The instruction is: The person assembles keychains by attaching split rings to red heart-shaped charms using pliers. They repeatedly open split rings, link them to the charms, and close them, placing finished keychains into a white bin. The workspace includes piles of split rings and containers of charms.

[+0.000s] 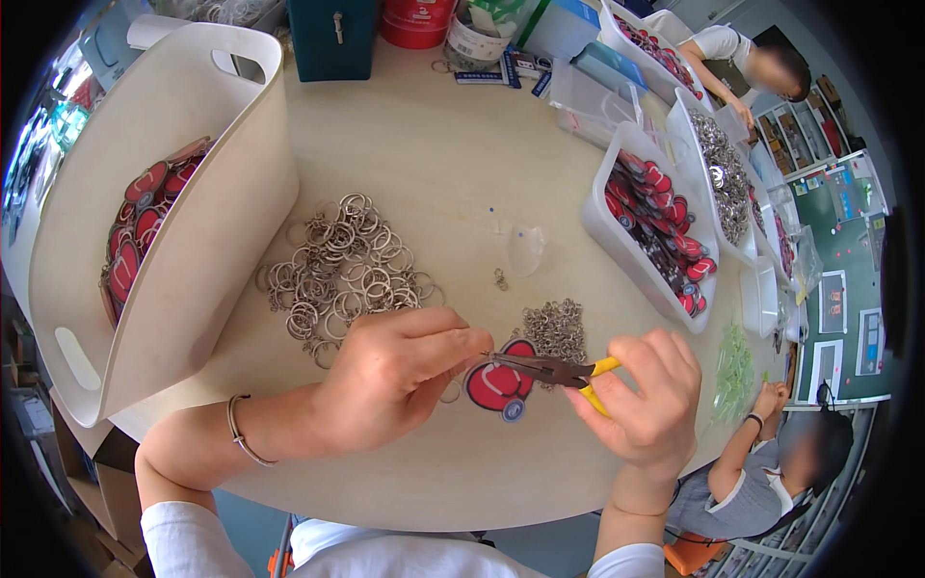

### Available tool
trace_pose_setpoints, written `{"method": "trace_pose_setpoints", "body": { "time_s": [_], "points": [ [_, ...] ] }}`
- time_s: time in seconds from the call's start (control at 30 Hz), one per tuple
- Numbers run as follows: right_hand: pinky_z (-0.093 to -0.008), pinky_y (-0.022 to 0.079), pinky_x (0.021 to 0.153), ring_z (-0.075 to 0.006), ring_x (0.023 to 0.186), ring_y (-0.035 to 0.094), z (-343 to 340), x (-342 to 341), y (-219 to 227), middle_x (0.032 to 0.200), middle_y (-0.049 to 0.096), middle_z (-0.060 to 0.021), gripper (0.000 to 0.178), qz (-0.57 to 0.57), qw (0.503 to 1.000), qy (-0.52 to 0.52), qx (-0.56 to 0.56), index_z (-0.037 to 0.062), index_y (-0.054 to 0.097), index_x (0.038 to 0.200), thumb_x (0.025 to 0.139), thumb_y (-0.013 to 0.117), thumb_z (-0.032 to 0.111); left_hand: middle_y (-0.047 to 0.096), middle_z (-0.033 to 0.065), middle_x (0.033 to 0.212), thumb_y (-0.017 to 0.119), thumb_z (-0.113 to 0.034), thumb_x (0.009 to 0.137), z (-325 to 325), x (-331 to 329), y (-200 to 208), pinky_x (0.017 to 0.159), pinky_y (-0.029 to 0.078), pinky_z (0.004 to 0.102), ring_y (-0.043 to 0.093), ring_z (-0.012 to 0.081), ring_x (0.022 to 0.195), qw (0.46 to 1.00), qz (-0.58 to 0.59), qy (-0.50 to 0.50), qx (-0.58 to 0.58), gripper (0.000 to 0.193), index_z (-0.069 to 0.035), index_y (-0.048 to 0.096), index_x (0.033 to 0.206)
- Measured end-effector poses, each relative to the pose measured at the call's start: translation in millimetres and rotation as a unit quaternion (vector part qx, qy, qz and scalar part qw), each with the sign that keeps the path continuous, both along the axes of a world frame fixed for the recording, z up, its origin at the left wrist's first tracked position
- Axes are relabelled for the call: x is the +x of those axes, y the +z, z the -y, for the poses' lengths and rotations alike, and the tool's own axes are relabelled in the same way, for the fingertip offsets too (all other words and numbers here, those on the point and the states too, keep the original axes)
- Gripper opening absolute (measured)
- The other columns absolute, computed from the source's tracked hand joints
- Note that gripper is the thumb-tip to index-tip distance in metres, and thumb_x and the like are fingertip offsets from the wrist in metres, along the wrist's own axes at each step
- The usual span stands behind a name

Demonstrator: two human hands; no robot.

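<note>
My right hand (647, 395) is closed around yellow-handled needle-nose pliers (554, 370), whose jaws point left. At the jaw tips, my left hand (405, 371) pinches something too small to make out. Part of a metal ring (450, 390) shows below the left fingers. A red oval charm (496, 387) with a stethoscope-like design and a small grey disc hangs or lies just under the jaws; its attachment is hidden. Beyond my left hand lies a heap of metal split key rings (352, 265) with short chains. A pile of small metal links (554, 328) lies behind the pliers.
At left stands a large cream bin (260, 173) with red charms inside. A white tray (602, 207) of red charms and another of metal parts (723, 178) line the right. Two other people (761, 472) work at the right side. Green strips (734, 371) lie near one.
</note>
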State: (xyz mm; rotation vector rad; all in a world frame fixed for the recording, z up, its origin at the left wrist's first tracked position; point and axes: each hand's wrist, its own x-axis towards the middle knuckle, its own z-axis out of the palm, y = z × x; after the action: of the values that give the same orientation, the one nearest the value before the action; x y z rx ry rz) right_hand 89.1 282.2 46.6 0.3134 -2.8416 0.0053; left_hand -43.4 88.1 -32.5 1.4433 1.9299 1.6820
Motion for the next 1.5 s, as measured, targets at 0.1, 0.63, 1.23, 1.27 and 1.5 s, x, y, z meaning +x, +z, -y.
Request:
{"method": "trace_pose_setpoints", "body": {
  "time_s": [0.1,0.63,1.23,1.27,1.5],
  "points": [
    [-0.0330,0.034,0.050,-0.0211,0.063,0.047,4,2,3,0.080,0.054,-0.0047,0.027,0.005,1.000,-0.017,0.014,0.0066,0.058,0.066,0.052,0.078,0.016,0.058,0.0103,0.075,0.060,0.014,0.077,-2,1,4,0.050,0.042,0.0296,0.055,0.0198,0.060,0.999,0.027,-0.010,-0.027,0.020,0.004,0.064,0.094],
    [-0.0337,0.035,0.051,-0.0225,0.064,0.046,17,12,3,0.085,0.053,-0.0051,0.029,-0.003,0.998,-0.058,-0.004,0.0082,0.058,0.067,0.052,0.080,0.018,0.059,0.0101,0.070,0.069,0.002,0.062,-3,2,-3,0.042,0.040,0.0289,0.053,0.0195,0.051,0.977,-0.183,0.082,0.078,0.028,0.005,0.065,0.090],
    [-0.0352,0.039,0.054,-0.0240,0.065,0.048,27,7,-7,0.084,0.052,-0.0086,0.025,-0.014,0.995,-0.060,-0.079,0.0077,0.056,0.066,0.060,0.079,0.018,0.057,0.0096,0.065,0.068,0.003,0.062,0,2,3,0.039,0.038,0.0268,0.050,0.0173,0.047,0.968,-0.188,0.109,0.123,0.027,0.007,0.065,0.088],
    [-0.0347,0.039,0.053,-0.0238,0.065,0.047,27,7,-8,0.084,0.052,-0.0088,0.025,-0.016,0.995,-0.056,-0.081,0.0077,0.056,0.066,0.060,0.078,0.018,0.057,0.0095,0.065,0.067,0.004,0.061,1,2,4,0.039,0.038,0.0267,0.050,0.0172,0.047,0.968,-0.190,0.111,0.124,0.027,0.007,0.066,0.088],
    [-0.0298,0.035,0.044,-0.0211,0.056,0.044,27,7,-11,0.081,0.052,-0.0084,0.025,-0.038,0.997,-0.031,-0.066,0.0082,0.054,0.063,0.062,0.076,0.019,0.057,0.0096,0.066,0.066,0.005,0.059,3,1,8,0.040,0.038,0.0266,0.049,0.0166,0.047,0.967,-0.191,0.107,0.126,0.029,0.008,0.065,0.088]
  ]
}}
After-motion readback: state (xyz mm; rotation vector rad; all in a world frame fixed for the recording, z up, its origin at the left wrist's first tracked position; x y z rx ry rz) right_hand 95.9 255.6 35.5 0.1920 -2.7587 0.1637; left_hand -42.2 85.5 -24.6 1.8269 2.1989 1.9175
